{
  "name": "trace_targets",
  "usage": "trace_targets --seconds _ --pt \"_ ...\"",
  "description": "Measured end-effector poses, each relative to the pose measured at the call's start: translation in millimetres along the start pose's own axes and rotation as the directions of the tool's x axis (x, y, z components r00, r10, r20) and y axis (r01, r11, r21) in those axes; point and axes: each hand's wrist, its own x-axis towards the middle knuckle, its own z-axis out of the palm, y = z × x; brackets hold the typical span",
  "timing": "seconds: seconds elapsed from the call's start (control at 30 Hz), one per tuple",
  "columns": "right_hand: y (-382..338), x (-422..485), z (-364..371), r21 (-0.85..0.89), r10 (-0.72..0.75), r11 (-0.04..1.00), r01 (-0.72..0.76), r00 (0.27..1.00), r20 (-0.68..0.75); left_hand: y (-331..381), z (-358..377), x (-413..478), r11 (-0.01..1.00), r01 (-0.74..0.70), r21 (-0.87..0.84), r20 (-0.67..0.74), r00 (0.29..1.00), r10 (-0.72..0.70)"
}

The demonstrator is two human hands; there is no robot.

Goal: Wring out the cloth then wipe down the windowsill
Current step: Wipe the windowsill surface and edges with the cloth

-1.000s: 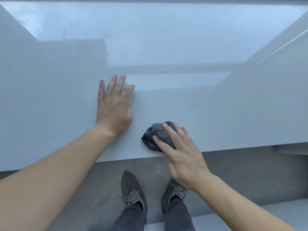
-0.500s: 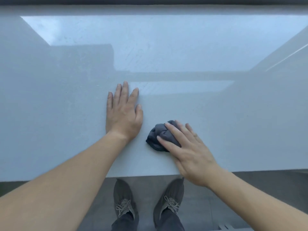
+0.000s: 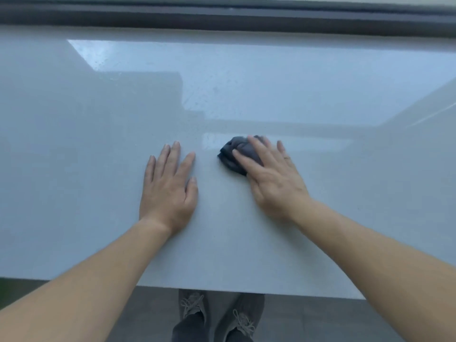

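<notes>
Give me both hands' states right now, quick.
Left hand: open, flat on the windowsill.
Right hand: open, straight fingers pressing the cloth.

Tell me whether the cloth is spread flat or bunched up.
Bunched up: the cloth is a crumpled, creased wad pressed under the right hand on the windowsill.

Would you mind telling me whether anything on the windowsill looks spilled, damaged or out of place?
Only faint specks, perhaps droplets, on the far windowsill beyond the cloth; nothing damaged or askew.
</notes>
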Motion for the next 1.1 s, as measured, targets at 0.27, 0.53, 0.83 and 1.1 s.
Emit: trace_targets --seconds 0.27,0.53,0.83,1.1 --pt "-6 49 -1 0.112 0.292 0.954 -0.278 0.946 -0.138 0 3 1 1.000 -0.016 0.004 -0.010 1.000 0.016" --pt "64 103 -21 0.029 0.283 0.959 -0.281 0.953 -0.107 10 -16 67 0.992 -0.049 -0.120 -0.101 0.994 0.037" --pt "38 137 -14 0.014 0.037 0.999 -0.037 0.999 -0.011 25 -9 195 0.999 0.004 -0.044 -0.015 1.000 -0.004" --pt "93 236 -37 0.065 0.603 0.796 -0.601 0.780 -0.171 26 -7 197 1.000 -0.003 0.004 -0.018 1.000 0.004"
